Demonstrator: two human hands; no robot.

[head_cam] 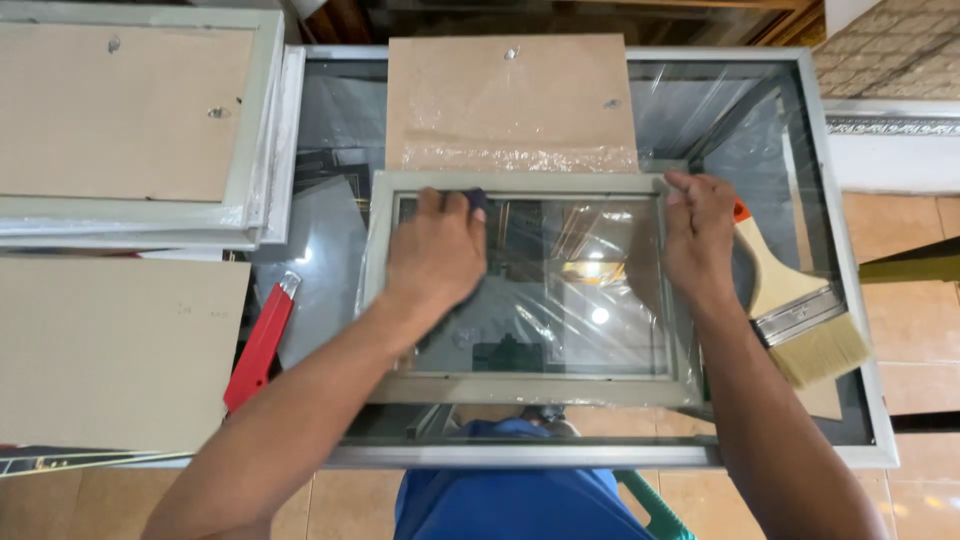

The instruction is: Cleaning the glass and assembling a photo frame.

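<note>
A pale green picture frame (pixel 520 388) with a glass pane lies flat on a glass-topped table (pixel 600 457). My left hand (pixel 436 250) presses a dark cloth (pixel 478 199) onto the glass near the frame's upper left corner. My right hand (pixel 697 232) rests flat on the frame's right edge, holding it down. Thin plastic film (pixel 580 310) covers part of the pane.
A brown backing board (pixel 510 95) lies just beyond the frame. A wide paintbrush (pixel 800 315) sits to the right. A red-handled tool (pixel 258 348) lies at the left. Stacked frames (pixel 130 120) and a brown board (pixel 110 350) fill the left side.
</note>
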